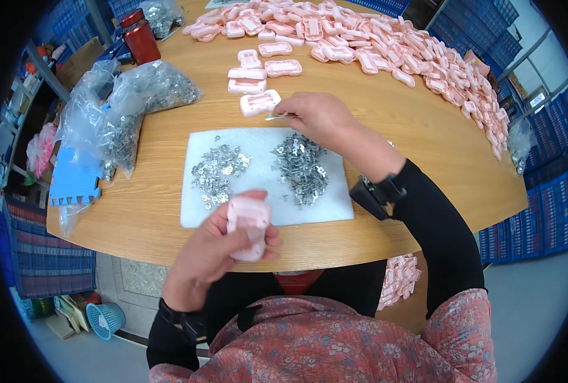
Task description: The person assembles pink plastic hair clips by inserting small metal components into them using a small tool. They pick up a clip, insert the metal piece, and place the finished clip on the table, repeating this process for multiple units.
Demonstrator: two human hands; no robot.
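Observation:
My left hand (210,246) is closed around a pale pink plastic shell (251,223), held above the table's front edge with its hollow side showing. My right hand (313,118) pinches a thin silvery metal piece (276,117), whose kind I cannot make out. Its fingertips are close beside a pink shell (260,103) lying on the table, the nearest of several set out there. Between my hands lies a white foam sheet (265,214). On it are a left heap of small flat metal pieces (219,169) and a denser right heap of metal parts (302,169).
A large pile of pink shells (360,38) curves along the far and right side of the wooden table (156,185). Clear plastic bags of metal parts (131,96) stand at the left, by a blue foam mat (73,179). Behind them is a red bottle (140,41).

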